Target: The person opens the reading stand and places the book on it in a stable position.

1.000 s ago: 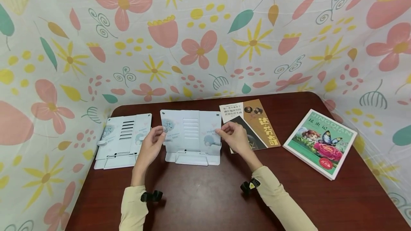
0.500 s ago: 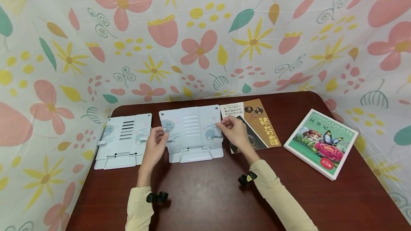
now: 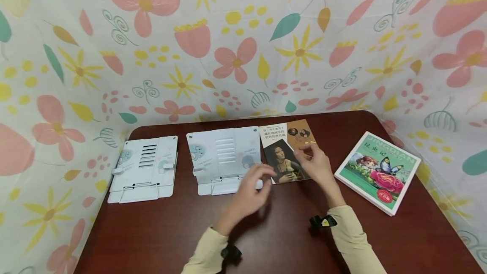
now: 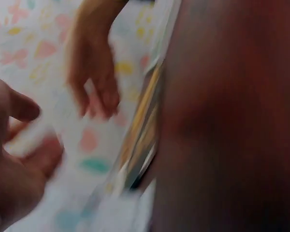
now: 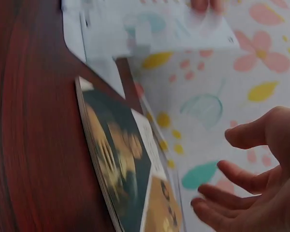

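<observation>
My left hand [image 3: 249, 193] hovers over the lower right corner of the middle white bookstand [image 3: 205, 166], near the book with a portrait painting on its cover [image 3: 272, 138]. Its fingers are loosely bent and hold nothing. Over that book's right part is my right hand [image 3: 317, 166]. In the right wrist view the fingers of the right hand [image 5: 256, 183] are spread and apart from the book [image 5: 118, 154]. Blurred in the left wrist view, my left hand [image 4: 19, 159] has nothing between thumb and fingers. The middle stand leans back slightly, with a wire ledge at its front.
A second white bookstand [image 3: 148, 168] lies at the table's left. On the right is a thick green book [image 3: 376, 170] with butterflies and a pink flower. A floral cloth [image 3: 236, 20] hangs behind the dark red-brown table [image 3: 160, 236].
Both hands have let go of the middle bookstand, whose sides they were holding. They have moved right, toward the portrait book. The stand was shifted and tilted slightly before the release.
</observation>
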Available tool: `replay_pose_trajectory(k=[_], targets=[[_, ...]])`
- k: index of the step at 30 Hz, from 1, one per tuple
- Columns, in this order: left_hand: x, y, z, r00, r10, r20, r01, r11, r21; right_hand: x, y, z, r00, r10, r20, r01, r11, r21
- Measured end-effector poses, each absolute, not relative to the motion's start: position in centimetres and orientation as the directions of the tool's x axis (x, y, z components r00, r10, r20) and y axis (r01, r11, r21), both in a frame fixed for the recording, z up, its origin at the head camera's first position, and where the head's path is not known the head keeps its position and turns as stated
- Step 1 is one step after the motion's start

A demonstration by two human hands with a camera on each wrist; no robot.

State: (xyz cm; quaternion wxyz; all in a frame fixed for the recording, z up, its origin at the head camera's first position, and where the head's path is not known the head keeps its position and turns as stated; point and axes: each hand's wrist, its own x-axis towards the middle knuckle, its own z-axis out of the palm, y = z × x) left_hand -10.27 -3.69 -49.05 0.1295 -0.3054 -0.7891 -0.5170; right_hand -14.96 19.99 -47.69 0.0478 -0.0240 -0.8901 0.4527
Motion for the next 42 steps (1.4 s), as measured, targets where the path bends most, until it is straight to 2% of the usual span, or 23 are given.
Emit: replay_pose_trajectory(k=[2,4,6,8,12,16,19,25,29,31,34,39,42], targets=[[-9.7,-1.8,-49.6,-0.844,0.445,0.299,0.476,0.367,0.799,-14.8,21.1,-47.8,-0.995,0.092,0.047,0.022,0.63,-0.776],[-9.3,-0.5,-50.2,-0.878,0.47,0.09,0.328,0.453,0.829,-14.7,21.9,-48.1,-0.996,0.092,0.019,0.047,0.662,-0.748],[-9.0,0.3,-50.7,-0.886,0.461,-0.039,0.212,0.479,0.852,-14.5,22.6,-48.4,-0.996,0.087,-0.033,0.085,0.689,-0.72],[-8.9,0.8,-51.2,-0.892,0.44,-0.105,0.136,0.482,0.866,-14.3,23.2,-48.8,-0.992,0.078,-0.096,0.123,0.715,-0.688],[-9.1,1.2,-51.9,-0.918,0.384,-0.094,0.088,0.43,0.898,-13.8,23.9,-49.4,-0.979,0.07,-0.192,0.177,0.759,-0.626],[-9.6,1.2,-52.1,-0.941,0.331,-0.076,0.052,0.36,0.931,-13.9,24.0,-49.5,-0.976,0.07,-0.207,0.181,0.789,-0.586],[-10.0,1.1,-52.0,-0.947,0.302,-0.107,-0.017,0.286,0.958,-14.0,24.2,-49.3,-0.977,0.07,-0.203,0.177,0.801,-0.572],[-10.4,1.2,-51.7,-0.952,0.227,-0.204,-0.213,-0.015,0.977,-14.0,25.4,-49.2,-0.981,0.075,-0.177,0.168,0.778,-0.605],[-10.7,1.0,-51.4,-0.939,0.196,-0.281,-0.329,-0.281,0.901,-14.1,26.3,-49.5,-0.978,0.092,-0.185,0.192,0.736,-0.649],[-10.7,0.8,-51.2,-0.938,0.182,-0.294,-0.341,-0.338,0.877,-14.1,26.7,-49.6,-0.975,0.091,-0.202,0.203,0.737,-0.644],[-10.7,0.7,-50.7,-0.945,0.149,-0.29,-0.324,-0.331,0.886,-14.1,26.8,-49.6,-0.969,0.084,-0.23,0.21,0.768,-0.605],[-10.5,0.2,-50.2,-0.964,0.127,-0.235,-0.253,-0.155,0.955,-13.6,26.9,-49.5,-0.956,0.06,-0.288,0.216,0.81,-0.545],[-10.5,0.0,-50.2,-0.974,0.118,-0.193,-0.201,-0.062,0.978,-13.3,27.1,-49.5,-0.955,0.02,-0.295,0.191,0.804,-0.564]])
